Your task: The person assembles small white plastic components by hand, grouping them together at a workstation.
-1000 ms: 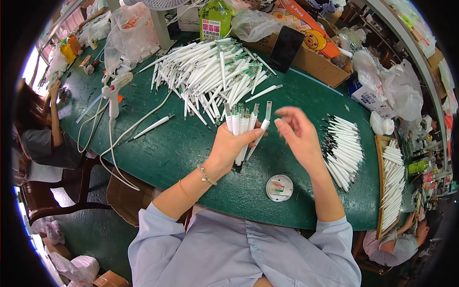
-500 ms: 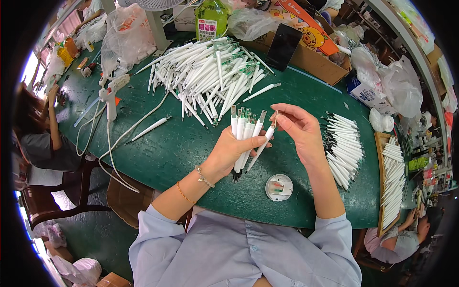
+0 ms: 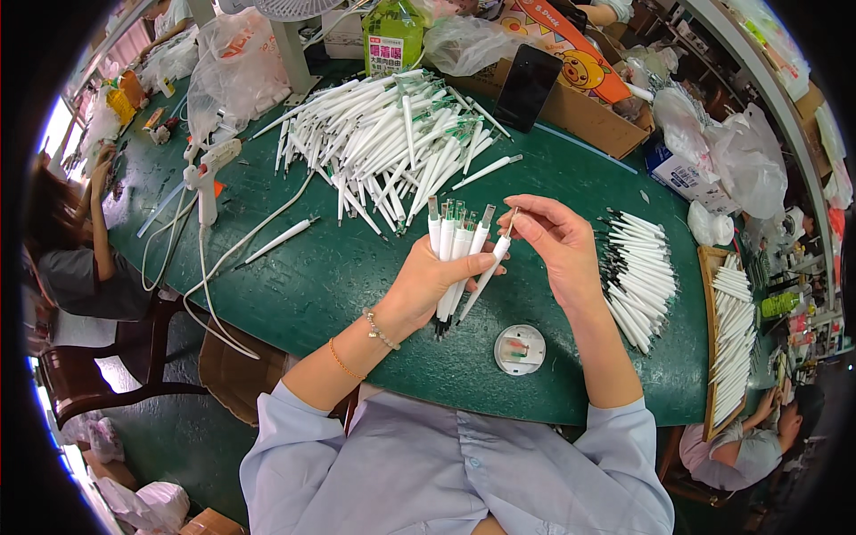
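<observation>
My left hand (image 3: 437,275) is closed round a bundle of white pen-like sticks (image 3: 446,241), held upright with clear greenish tips up and dark ends down. One more white stick (image 3: 484,283) leans apart on the bundle's right side, by the left fingertips. My right hand (image 3: 555,248) pinches a thin brownish piece at this stick's upper end with thumb and forefinger. Whether that piece is part of the stick I cannot make out. Below the hands lies a round white dish (image 3: 520,349) with small reddish and green bits in it.
A large heap of white sticks (image 3: 374,134) covers the far middle of the green table (image 3: 401,383). Another pile (image 3: 644,276) lies at right, beside a wooden tray (image 3: 711,406) of sticks. A glue gun (image 3: 207,174) with its cable stands left; a phone (image 3: 530,87) leans on a carton.
Both hands keep their hold, with only a slight shift of the right hand and the leaning stick to the left. Nothing has been let go.
</observation>
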The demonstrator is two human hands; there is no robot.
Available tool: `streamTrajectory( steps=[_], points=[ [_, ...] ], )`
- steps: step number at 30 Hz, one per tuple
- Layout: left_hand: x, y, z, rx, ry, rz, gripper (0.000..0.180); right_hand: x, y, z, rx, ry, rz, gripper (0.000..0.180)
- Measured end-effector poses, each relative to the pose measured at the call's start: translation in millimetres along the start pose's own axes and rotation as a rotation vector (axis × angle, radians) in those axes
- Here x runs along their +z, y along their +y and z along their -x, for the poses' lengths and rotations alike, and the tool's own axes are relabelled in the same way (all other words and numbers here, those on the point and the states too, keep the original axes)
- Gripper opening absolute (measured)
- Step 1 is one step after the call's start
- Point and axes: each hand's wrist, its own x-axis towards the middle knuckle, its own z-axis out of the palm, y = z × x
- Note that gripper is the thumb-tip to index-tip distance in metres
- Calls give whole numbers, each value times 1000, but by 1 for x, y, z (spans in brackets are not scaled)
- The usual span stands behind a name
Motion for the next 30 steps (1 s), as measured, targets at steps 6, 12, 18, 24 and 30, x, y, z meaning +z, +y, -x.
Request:
streamTrajectory(
  steps=[6,12,18,24,30],
  points=[
    [-3,-2,0,-6,13,52,35,4,5,3,-50,19,40,21],
    [-5,-6,-1,1,11,113,35,4,11,4,-76,28,-33,19],
    [-3,-3,-1,29,8,96,34,4,13,4,9,-17,10,19],
    [-3,1,1,50,2,135,30,7,19,10,-101,-34,74,23],
    [-21,10,-4,-4,-33,-316,33,-26,48,-46,3,76,475,30]
  ],
)
